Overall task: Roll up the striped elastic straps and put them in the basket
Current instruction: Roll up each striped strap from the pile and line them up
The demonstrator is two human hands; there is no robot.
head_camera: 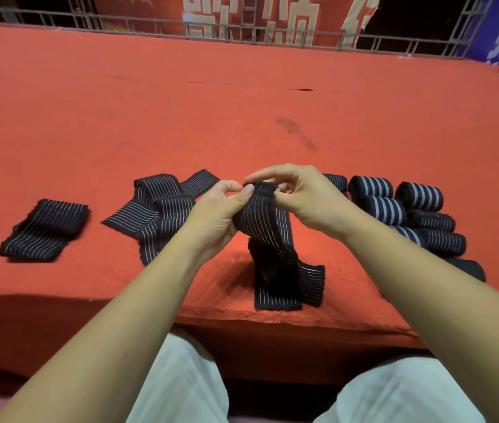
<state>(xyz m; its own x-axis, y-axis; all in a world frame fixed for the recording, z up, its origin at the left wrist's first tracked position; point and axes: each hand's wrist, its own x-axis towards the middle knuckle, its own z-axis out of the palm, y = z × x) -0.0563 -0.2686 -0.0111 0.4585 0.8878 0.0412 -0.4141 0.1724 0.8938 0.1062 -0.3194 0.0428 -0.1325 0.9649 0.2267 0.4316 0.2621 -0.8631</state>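
Observation:
A black elastic strap with thin white stripes (268,227) hangs between both hands above the red table. My left hand (220,209) pinches its upper end from the left, thumb on top. My right hand (300,196) pinches the same end from the right with curled fingers. The strap's lower part lies folded on the cloth near the front edge (278,285). Several unrolled straps lie to the left, one apart (45,230) and a loose pile (156,206). Several rolled straps (394,206) sit to the right. No basket is in view.
The red cloth-covered table (242,102) stretches far back to a metal railing (272,35) with banners behind it. My knees in light trousers (187,386) are below the front edge.

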